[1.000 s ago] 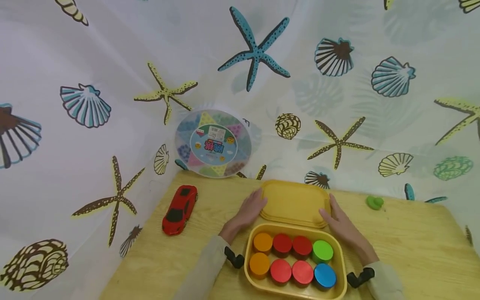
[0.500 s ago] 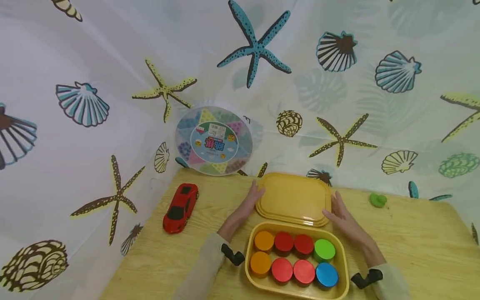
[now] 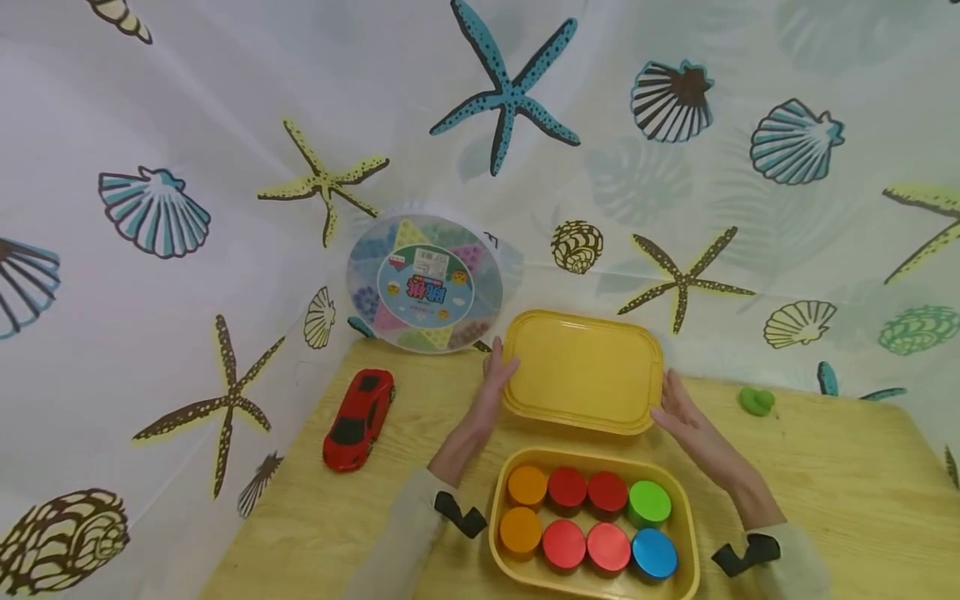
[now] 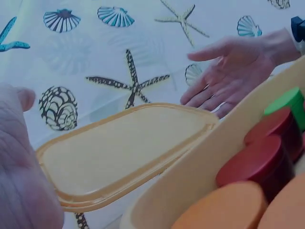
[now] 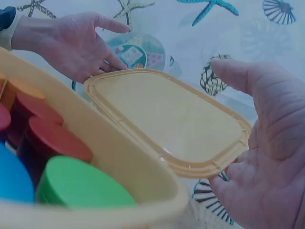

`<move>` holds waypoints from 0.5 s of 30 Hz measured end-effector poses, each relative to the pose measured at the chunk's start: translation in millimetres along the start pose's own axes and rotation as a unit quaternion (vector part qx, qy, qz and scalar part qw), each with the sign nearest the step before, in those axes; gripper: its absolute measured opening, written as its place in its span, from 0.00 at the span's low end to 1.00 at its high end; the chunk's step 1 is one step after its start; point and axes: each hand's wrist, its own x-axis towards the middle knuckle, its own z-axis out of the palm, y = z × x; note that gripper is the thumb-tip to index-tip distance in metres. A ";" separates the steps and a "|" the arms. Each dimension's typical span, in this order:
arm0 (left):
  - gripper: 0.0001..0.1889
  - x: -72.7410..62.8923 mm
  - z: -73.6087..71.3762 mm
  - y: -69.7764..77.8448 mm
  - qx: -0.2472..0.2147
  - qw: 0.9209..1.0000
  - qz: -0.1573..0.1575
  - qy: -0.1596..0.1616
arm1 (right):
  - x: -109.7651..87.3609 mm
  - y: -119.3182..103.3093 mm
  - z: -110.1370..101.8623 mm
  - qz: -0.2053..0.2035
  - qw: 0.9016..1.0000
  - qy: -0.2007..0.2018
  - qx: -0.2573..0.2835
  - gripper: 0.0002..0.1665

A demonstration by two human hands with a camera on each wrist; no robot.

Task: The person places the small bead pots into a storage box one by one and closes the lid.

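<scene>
A yellow rectangular lid with rounded corners [image 3: 581, 371] is raised and tilted toward me, behind the yellow box. My left hand [image 3: 486, 400] is at its left edge, fingers extended and thumb apart. At the right edge, my right hand [image 3: 697, 437] supports it with outstretched fingers, the thumb free of the rim in the right wrist view. In front stands the open yellow box [image 3: 588, 457], holding two rows of round tubs: orange [image 3: 527, 486], dark red [image 3: 567, 490], pinkish red [image 3: 564, 543], green [image 3: 649, 502] and blue [image 3: 655, 553].
To the left lies a red toy car [image 3: 359, 420]. A round, flat game package [image 3: 425, 283] leans on the patterned curtain [image 3: 570, 175] at the back. Toward the right rear, a small green toy [image 3: 757, 401] rests on the wooden table [image 3: 847, 483].
The lid has come up from behind the box and tilted toward me, carried between both hands. Both hands rose with it; the tubs and box stay put.
</scene>
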 end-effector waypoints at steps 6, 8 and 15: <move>0.41 -7.2 9.2 11.1 -0.056 0.997 0.057 0.015 | 0.8 -19.3 4.3 -0.040 0.994 -0.002 0.097 0.45; 0.39 -8.5 11.3 12.6 -0.084 0.993 0.077 0.010 | 1.0 -21.5 5.1 -0.071 0.987 -0.018 0.142 0.41; 0.25 -11.7 16.6 15.9 -0.139 0.981 0.131 0.018 | -2.0 -20.8 7.7 -0.145 0.963 -0.038 0.222 0.43</move>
